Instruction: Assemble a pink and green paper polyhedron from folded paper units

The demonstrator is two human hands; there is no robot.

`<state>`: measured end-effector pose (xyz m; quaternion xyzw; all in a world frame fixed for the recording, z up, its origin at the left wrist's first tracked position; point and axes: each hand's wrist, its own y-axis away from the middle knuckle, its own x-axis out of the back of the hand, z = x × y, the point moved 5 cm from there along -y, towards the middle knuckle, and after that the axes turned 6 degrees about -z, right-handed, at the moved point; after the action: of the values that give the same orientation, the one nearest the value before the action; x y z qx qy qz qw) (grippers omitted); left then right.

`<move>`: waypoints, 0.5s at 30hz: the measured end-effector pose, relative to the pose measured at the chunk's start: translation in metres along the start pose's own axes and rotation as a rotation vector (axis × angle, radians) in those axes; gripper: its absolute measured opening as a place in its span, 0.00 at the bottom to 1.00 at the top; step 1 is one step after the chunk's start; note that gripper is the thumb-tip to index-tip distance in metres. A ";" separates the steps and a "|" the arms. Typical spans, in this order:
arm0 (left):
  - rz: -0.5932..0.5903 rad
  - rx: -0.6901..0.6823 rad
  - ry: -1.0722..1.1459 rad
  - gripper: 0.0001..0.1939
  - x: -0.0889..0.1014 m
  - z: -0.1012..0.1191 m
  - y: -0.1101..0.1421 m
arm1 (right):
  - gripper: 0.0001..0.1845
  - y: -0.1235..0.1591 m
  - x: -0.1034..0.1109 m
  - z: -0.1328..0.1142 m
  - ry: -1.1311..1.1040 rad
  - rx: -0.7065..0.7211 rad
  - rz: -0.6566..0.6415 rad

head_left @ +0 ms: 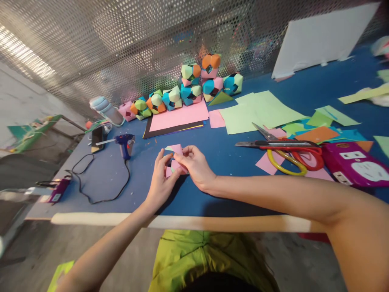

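Note:
Between my two hands is a small folded paper piece [176, 151], mostly pink with some pale green, held just above the blue table [188, 198]. My left hand [162, 176] grips it from the left and below, thumb along its lower edge. From the right, my right hand [196, 166] pinches its upper part between thumb and fingers. Fingers cover much of the piece, so its full shape is hidden. Beyond the hands, finished-looking paper balls [173, 98] in orange, blue, green and pink stand in a row, some stacked.
Scissors [285, 160], a utility knife [273, 144], paper scraps [319, 134] and a purple power strip [355, 164] lie right. Pale green sheets [258, 109] and a pink sheet [179, 117] lie behind. Left are a glue gun [124, 144] with its cord, a phone [97, 139] and a bottle [106, 109].

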<state>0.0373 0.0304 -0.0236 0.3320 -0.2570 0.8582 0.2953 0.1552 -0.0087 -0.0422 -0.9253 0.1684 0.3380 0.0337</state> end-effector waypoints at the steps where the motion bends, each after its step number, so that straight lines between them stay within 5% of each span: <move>1: 0.000 -0.013 -0.015 0.23 0.000 0.001 0.000 | 0.22 0.001 0.000 0.000 -0.007 -0.002 0.006; 15: -0.085 -0.067 -0.211 0.17 0.002 -0.001 0.000 | 0.20 -0.003 0.016 -0.010 0.062 0.073 0.022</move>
<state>0.0351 0.0316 -0.0226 0.4209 -0.3009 0.7962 0.3136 0.1735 -0.0122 -0.0450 -0.9316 0.1920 0.3031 0.0584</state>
